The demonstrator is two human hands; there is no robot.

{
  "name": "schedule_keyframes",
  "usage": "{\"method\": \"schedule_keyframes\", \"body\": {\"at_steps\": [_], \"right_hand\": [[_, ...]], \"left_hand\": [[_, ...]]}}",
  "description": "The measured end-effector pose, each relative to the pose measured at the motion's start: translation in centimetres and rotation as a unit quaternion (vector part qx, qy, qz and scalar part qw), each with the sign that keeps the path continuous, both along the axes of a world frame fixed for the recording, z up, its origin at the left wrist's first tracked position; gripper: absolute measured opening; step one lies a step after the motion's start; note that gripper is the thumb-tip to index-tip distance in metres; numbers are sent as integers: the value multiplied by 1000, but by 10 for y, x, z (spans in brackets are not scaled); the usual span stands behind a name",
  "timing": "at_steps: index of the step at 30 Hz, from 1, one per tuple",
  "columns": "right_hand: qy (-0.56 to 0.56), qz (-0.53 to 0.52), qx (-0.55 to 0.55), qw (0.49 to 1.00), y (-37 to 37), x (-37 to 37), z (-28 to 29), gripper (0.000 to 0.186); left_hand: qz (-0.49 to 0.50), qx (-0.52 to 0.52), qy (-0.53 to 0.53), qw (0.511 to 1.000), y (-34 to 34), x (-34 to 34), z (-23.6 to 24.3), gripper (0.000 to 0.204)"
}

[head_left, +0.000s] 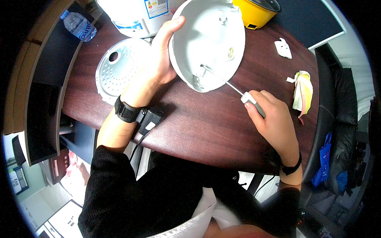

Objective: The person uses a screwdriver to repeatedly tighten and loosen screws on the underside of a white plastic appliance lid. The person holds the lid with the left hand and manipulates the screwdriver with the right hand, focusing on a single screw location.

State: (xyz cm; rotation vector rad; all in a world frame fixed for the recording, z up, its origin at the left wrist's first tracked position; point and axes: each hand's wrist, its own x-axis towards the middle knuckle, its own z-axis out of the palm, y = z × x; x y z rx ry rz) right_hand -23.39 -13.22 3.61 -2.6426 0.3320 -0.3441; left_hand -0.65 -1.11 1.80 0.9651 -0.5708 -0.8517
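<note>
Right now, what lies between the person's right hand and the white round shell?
In the head view, the screwdriver in the right hand bridges the gap, its shaft reaching into the white shell above the brown table.

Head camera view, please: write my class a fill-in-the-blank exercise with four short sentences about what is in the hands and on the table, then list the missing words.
1. The screwdriver is held in the person's ____ hand.
2. The left hand holds a rounded shell whose colour is ____.
3. The outer body of the pot beyond the shell is ____.
4. In the picture, the round disc lies on the ____ side of the shell.

Missing words: right; white; yellow; left.
</note>
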Motion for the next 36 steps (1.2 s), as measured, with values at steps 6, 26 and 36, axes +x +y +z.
{"method": "schedule_keyframes", "body": {"at_steps": [6,26,36], "right_hand": [[9,-1,14,1000,13,0,0,17],[83,-73,246,963,32,5,-3,22],[-17,5,33,999,7,16,5,28]], "left_hand": [[9,-6,11,1000,1,-6,4,75],[31,-24,22,999,6,-19,14,61],[1,-19,0,1000,9,-8,16,63]]}}
